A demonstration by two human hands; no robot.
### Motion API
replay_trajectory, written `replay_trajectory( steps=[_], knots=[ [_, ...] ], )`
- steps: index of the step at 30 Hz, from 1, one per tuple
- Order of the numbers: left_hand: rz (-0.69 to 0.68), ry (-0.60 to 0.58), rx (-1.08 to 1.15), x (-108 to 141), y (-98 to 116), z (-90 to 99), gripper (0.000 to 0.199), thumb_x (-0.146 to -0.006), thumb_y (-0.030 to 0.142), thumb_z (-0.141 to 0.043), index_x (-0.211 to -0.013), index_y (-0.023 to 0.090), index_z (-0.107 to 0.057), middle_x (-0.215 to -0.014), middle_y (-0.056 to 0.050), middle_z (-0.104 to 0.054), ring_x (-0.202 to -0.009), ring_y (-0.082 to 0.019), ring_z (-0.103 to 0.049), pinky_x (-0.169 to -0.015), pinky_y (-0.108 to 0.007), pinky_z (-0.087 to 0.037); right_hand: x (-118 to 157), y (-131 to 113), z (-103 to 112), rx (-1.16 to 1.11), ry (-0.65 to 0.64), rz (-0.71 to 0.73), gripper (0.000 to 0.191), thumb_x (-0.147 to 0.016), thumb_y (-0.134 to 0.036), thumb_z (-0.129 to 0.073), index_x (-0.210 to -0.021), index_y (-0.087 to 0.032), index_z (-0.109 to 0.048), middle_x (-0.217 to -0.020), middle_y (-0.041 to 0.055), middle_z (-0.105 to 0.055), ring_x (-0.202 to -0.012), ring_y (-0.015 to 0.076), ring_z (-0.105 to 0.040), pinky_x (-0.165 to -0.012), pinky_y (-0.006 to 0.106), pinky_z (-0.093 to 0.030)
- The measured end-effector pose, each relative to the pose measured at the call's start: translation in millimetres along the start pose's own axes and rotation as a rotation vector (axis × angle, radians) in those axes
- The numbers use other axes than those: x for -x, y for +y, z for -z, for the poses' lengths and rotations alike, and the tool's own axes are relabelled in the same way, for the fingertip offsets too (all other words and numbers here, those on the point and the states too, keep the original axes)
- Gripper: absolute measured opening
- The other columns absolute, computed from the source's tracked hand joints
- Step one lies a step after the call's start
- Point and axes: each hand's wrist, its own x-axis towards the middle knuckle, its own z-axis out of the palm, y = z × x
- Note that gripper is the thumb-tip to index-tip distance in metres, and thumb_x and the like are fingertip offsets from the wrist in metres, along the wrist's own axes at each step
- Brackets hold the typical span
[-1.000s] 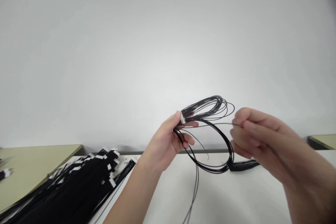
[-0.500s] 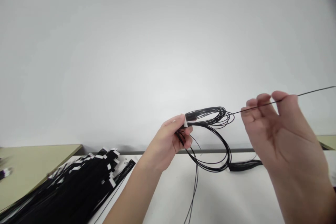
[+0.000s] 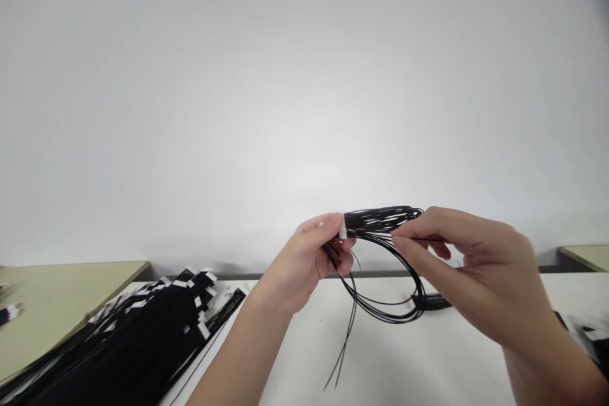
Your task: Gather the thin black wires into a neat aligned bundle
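Thumb and fingers of my left hand [image 3: 314, 254] grip a white connector [image 3: 343, 226] with many thin black wires [image 3: 380, 217] running out of it to the right. Some of these wires loop round below the connector, and two loose ends [image 3: 343, 355] hang down over the white tabletop. To the right, my right hand [image 3: 476, 266] pinches a single black wire [image 3: 423, 239] between thumb and forefinger, close to the bundle. The exact spot where that wire enters the connector is hard to make out.
A large pile of black wire bundles with white connectors [image 3: 143, 330] lies at the left on the white table [image 3: 380, 361]. Behind the hands, another black bundle [image 3: 435, 301] is partly covered. Yellowish boards [image 3: 61, 292] flank the table, and a pale wall [image 3: 285, 76] rises behind.
My right hand has come left from the outstretched wire to the bundle and closed from spread fingers into a pinch. The left hand has shifted only slightly.
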Motion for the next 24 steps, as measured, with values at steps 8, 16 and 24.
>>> replay_trajectory(
  steps=[8, 16, 24],
  knots=[
    [0.003, -0.017, 0.01, 0.0, -0.6, 0.2, 0.031, -0.089, 0.041, -0.052, -0.073, 0.015, -0.052, -0.072, 0.0, -0.047, -0.054, -0.008, -0.049, -0.054, -0.021, -0.035, -2.2, -1.1, -2.0, 0.065, -0.017, -0.057, 0.011, -0.082, -0.022, -0.061, -0.072, -0.024, -0.066, -0.065, -0.0023, -0.059, -0.056, 0.0111, -0.045, -0.05, 0.027, -0.035],
    [0.006, -0.015, 0.015, 0.0, 0.1, -0.7, 0.031, -0.089, 0.042, -0.052, -0.075, 0.015, -0.053, -0.072, 0.0, -0.047, -0.054, -0.007, -0.049, -0.054, -0.021, -0.036, -2.0, 0.9, -2.1, 0.096, -0.033, -0.059, 0.011, -0.08, -0.022, -0.061, -0.071, -0.024, -0.066, -0.065, -0.0015, -0.058, -0.055, 0.0118, -0.043, -0.048, 0.027, -0.034],
    [0.012, -0.021, 0.018, -0.9, -0.5, -0.3, 0.031, -0.088, 0.042, -0.053, -0.074, 0.015, -0.052, -0.072, 0.0, -0.047, -0.053, -0.007, -0.049, -0.054, -0.021, -0.036, -2.2, 1.3, -1.5, 0.107, -0.036, -0.051, 0.012, -0.079, -0.02, -0.06, -0.069, -0.025, -0.064, -0.063, -0.0037, -0.057, -0.055, 0.0111, -0.042, -0.049, 0.027, -0.034]
  ],
)
